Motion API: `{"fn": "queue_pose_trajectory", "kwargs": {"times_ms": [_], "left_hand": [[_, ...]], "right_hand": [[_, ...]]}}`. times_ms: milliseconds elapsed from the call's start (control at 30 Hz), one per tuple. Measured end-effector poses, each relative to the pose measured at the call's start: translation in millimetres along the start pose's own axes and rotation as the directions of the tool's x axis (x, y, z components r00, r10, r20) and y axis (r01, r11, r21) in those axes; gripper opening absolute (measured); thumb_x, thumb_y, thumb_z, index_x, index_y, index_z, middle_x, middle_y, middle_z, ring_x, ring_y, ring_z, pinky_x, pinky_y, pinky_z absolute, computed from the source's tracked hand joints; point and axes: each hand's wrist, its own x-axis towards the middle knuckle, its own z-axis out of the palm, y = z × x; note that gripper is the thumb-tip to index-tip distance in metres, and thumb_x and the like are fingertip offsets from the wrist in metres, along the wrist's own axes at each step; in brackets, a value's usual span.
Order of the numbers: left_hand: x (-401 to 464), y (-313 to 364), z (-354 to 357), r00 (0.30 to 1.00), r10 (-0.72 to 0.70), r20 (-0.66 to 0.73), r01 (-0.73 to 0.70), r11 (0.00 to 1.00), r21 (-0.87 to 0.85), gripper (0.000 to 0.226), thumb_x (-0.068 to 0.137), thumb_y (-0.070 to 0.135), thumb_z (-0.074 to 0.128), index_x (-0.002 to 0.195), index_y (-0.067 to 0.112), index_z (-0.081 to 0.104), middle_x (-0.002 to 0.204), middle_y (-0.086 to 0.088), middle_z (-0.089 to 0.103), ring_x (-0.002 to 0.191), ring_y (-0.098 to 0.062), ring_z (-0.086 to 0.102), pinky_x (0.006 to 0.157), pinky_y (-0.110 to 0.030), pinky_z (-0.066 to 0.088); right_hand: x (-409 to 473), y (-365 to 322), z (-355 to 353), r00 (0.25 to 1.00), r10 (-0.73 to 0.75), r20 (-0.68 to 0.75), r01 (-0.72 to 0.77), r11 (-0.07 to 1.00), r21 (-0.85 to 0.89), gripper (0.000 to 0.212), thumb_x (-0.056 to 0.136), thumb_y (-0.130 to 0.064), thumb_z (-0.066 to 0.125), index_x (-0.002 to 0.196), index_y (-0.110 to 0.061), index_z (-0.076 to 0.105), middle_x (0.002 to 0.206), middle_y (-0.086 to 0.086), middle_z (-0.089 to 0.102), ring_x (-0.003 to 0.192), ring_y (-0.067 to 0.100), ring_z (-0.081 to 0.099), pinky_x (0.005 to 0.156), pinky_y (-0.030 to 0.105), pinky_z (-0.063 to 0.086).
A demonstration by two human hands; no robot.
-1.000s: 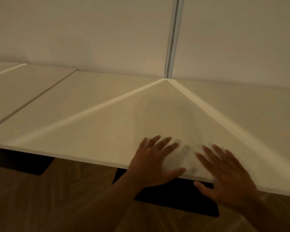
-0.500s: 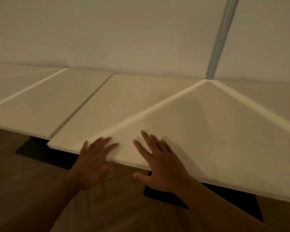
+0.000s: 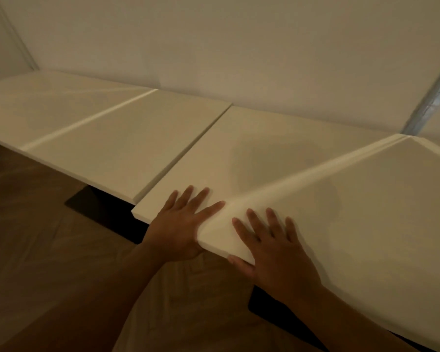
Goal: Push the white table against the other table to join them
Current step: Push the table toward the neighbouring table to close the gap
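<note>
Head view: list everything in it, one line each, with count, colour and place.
white table tops: at least four, white, in a row along the wall, running from far left to near right; the nearest right one sits skewed, its corner toward the person.
gap: one, dark, between the two middle tops.
table bases: two seen, black, on the floor under the tops.
wall: white, behind the tables.
metal strip: one, grey, on the wall at upper right.
floor: brown wood, lower left.
left hand: one, fingers straight, flat on a top beside the skewed corner.
right hand: one, fingers flat on the skewed top, thumb under its edge.
</note>
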Motion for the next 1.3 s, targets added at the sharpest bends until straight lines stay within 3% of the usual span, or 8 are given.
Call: {"fn": "queue_pose_trajectory", "kwargs": {"times_ms": [400,567,767,900,1000,1100,1200,1300], "left_hand": [[13,-14,3,1.000,0.009,0.002,-0.009,1.000,-0.008,0.103,0.082,0.079,0.053,0.161,0.045,-0.003,0.172,-0.005,0.006,0.156,-0.037,0.004,0.125,-0.061,0.011],[18,-20,4,1.000,0.006,-0.014,-0.006,1.000,-0.011,0.101,0.082,0.078,0.053,0.160,0.046,-0.003,0.172,-0.004,0.007,0.156,-0.037,0.006,0.125,-0.060,0.012],[23,-23,4,1.000,0.002,-0.020,-0.002,1.000,0.002,0.099,0.082,0.079,0.049,0.160,0.048,-0.005,0.172,-0.003,0.004,0.157,-0.036,0.004,0.126,-0.058,0.009],[22,-21,3,1.000,-0.005,-0.011,0.005,1.000,-0.001,0.099,0.082,0.079,0.051,0.160,0.048,-0.003,0.172,-0.002,0.005,0.157,-0.035,0.004,0.125,-0.060,0.010],[22,-16,-1,0.999,-0.036,0.024,0.036,0.999,-0.011,0.101,0.081,0.079,0.052,0.159,0.049,-0.006,0.172,0.000,-0.002,0.157,-0.032,-0.005,0.125,-0.061,0.005],[22,-10,-6,0.995,-0.072,0.076,0.074,0.997,-0.023,0.104,0.081,0.079,0.052,0.157,0.050,-0.012,0.171,0.001,-0.011,0.156,-0.031,-0.014,0.124,-0.062,0.000],[24,-2,-12,0.975,-0.105,0.198,0.116,0.992,-0.048,0.107,0.084,0.078,0.051,0.152,0.049,-0.028,0.167,0.002,-0.026,0.153,-0.032,-0.024,0.121,-0.066,-0.006],[26,13,-17,0.956,-0.142,0.257,0.186,0.970,-0.158,0.084,0.094,0.076,0.035,0.144,0.057,-0.030,0.167,0.003,-0.029,0.151,-0.030,-0.029,0.120,-0.066,-0.011]], "right_hand": [[17,0,3,1.000,0.010,-0.006,-0.010,1.000,0.016,0.077,0.091,-0.074,0.012,0.155,-0.031,0.018,0.161,0.011,0.026,0.144,0.047,0.023,0.110,0.070,0.023],[24,-2,2,1.000,0.020,-0.009,-0.020,1.000,0.019,0.077,0.091,-0.073,0.015,0.154,-0.031,0.022,0.159,0.011,0.029,0.143,0.047,0.026,0.109,0.070,0.026],[29,0,3,1.000,0.023,-0.005,-0.023,1.000,0.021,0.077,0.091,-0.074,0.011,0.155,-0.033,0.013,0.163,0.010,0.021,0.146,0.045,0.017,0.112,0.069,0.019],[29,0,5,1.000,0.028,-0.005,-0.028,0.999,0.024,0.076,0.091,-0.075,0.016,0.154,-0.033,0.019,0.160,0.009,0.027,0.145,0.045,0.024,0.111,0.069,0.024],[27,-1,2,0.999,0.038,-0.001,-0.038,0.998,0.047,0.076,0.090,-0.075,0.016,0.154,-0.035,0.017,0.161,0.007,0.025,0.146,0.043,0.021,0.112,0.068,0.021],[21,1,0,0.999,0.034,-0.011,-0.032,0.994,0.101,0.076,0.089,-0.076,0.013,0.155,-0.037,0.013,0.164,0.003,0.017,0.150,0.037,0.011,0.117,0.064,0.013],[8,8,-6,0.997,0.066,-0.047,-0.053,0.971,0.234,0.072,0.092,-0.073,0.011,0.153,-0.037,0.021,0.163,-0.003,0.020,0.151,0.025,0.010,0.121,0.054,0.011],[-27,35,-7,0.984,0.171,-0.059,-0.144,0.937,0.317,0.069,0.094,-0.069,0.011,0.153,-0.035,0.024,0.163,-0.003,0.021,0.151,0.017,0.010,0.123,0.040,0.008]]}}
